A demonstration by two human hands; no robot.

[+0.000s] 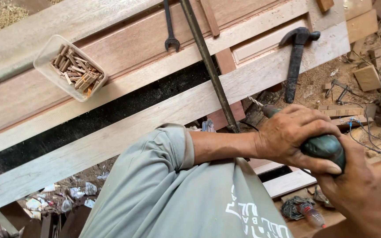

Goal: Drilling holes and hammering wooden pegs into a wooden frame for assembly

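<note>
Both hands' fingers clamped round a green drill (323,147), its bit tip barely visible.

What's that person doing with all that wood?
The person is gripping a green power drill with both hands: the left hand wraps over its top and the right hand holds it from behind. Its bit points at a long wooden frame. On the frame lie a hammer, a wrench and a clear plastic tub of small wooden pegs.
</note>
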